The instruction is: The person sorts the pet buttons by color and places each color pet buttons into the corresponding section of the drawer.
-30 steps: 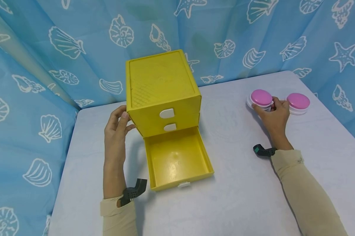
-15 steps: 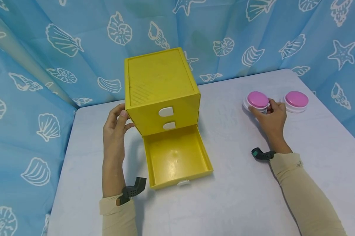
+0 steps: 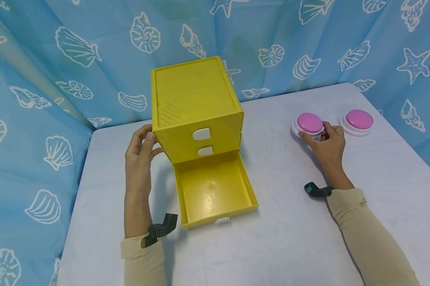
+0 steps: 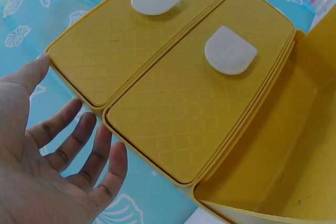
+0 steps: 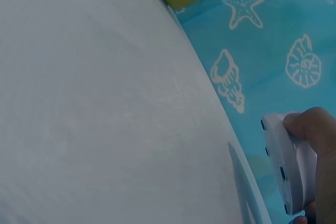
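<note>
My right hand (image 3: 328,149) grips a round push button (image 3: 309,122) with a pink domed top and a white base, at the right of the table. In the right wrist view the push button (image 5: 286,163) is seen from its underside, which has small dark spots and looks lifted off the tabletop. My left hand (image 3: 139,153) touches the left side of a yellow drawer cabinet (image 3: 197,93). The left wrist view shows its thumb at the cabinet's edge and the fingers loosely bent, holding nothing. The cabinet's bottom drawer (image 3: 215,190) is pulled out; the upper two drawers are closed.
A second pink-topped push button (image 3: 359,120) lies further right on the white tabletop (image 3: 279,238). Behind and to the left hangs a blue curtain (image 3: 107,35) with white seashell prints. White tabs (image 3: 201,134) serve as drawer handles.
My right hand has shifted left and slightly towards me with the push button, widening the gap to the second one. The left hand and cabinet stay in place.
</note>
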The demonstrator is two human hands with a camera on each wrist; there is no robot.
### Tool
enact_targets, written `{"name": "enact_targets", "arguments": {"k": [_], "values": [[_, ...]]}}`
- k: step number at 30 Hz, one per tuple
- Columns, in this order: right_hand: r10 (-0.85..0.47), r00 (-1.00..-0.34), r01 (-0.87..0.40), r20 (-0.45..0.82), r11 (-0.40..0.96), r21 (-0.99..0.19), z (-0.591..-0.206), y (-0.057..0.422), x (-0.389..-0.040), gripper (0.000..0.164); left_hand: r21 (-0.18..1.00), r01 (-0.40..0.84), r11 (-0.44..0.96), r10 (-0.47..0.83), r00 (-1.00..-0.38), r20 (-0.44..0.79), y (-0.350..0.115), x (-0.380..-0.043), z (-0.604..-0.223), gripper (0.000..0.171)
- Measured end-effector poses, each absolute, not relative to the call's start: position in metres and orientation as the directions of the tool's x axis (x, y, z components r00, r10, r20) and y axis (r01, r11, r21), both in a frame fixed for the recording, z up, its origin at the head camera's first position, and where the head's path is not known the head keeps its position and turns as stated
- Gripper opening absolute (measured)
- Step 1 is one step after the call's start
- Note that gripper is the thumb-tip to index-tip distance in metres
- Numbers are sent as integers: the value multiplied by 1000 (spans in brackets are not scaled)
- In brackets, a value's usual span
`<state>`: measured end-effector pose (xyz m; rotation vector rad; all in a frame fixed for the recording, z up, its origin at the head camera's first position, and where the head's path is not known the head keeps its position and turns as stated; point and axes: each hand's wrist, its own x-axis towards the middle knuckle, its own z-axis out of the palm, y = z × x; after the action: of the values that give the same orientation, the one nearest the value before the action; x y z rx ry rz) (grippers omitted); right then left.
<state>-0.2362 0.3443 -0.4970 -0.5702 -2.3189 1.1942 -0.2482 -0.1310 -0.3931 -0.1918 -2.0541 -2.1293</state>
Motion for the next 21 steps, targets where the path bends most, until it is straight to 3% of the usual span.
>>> {"name": "enact_targets", "arguments": {"k": [21], "values": [[527,-824,132,209,538,-832,-496,330,-219,79,975,216,-46,-39,-976,215,-130,-249,-392,45]]}}
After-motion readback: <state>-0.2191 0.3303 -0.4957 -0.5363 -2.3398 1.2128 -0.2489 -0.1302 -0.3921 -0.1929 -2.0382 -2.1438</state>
